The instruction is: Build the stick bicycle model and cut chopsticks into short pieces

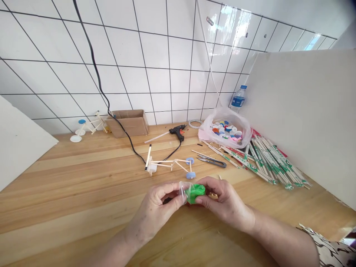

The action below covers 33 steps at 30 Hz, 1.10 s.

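Wall tiles (155,48): white, and there's the grid of black lines!
Tabletop (83,178): light brown, pale wood-grain bands all across!
Glue gun (177,130): black, with a flash of orange!
Wheels (190,175): soft blue, both of them!
Bundle (197,193): bright green!
Bottle cap (243,87): blue!
Sleeve (333,249): cream, dark curling lines!

White wall tiles (155,52), dark grout lines; bright reflections upper right; wooden tabletop (69,207); plain white side panels (306,111).

Glue gun (178,131) between cardboard box (129,124) and bag of caps (226,128), bottle (238,98) behind the bag.
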{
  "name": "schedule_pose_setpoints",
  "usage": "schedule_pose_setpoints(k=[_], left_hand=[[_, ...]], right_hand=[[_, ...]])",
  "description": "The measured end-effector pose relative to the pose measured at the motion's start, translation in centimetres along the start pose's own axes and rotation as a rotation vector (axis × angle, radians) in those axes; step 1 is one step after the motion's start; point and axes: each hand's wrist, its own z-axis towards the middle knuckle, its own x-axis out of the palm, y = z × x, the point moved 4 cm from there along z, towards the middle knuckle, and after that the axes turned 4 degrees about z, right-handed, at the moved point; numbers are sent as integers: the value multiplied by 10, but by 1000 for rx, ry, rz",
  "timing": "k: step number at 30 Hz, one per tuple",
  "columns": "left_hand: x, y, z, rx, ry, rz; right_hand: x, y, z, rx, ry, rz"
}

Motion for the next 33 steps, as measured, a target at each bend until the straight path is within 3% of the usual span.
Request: schedule_pose_setpoints(k=[5, 15, 22, 30, 33], left_hand=[[2, 1, -1, -15, 6, -19], [10, -8, -4, -19, 19, -110], [9, -3, -4, -3, -76, -57], [10, 2, -3, 69, -38, 42], [11, 1, -3, 46, -31, 0]], right_hand=[[1, -1, -2, -22, 12, -15], [10, -9, -5, 94, 12, 31], [6, -7, -5, 115, 21, -96], [-1, 4, -2, 5, 3, -173], [1, 4, -2, 28, -6, -160]])
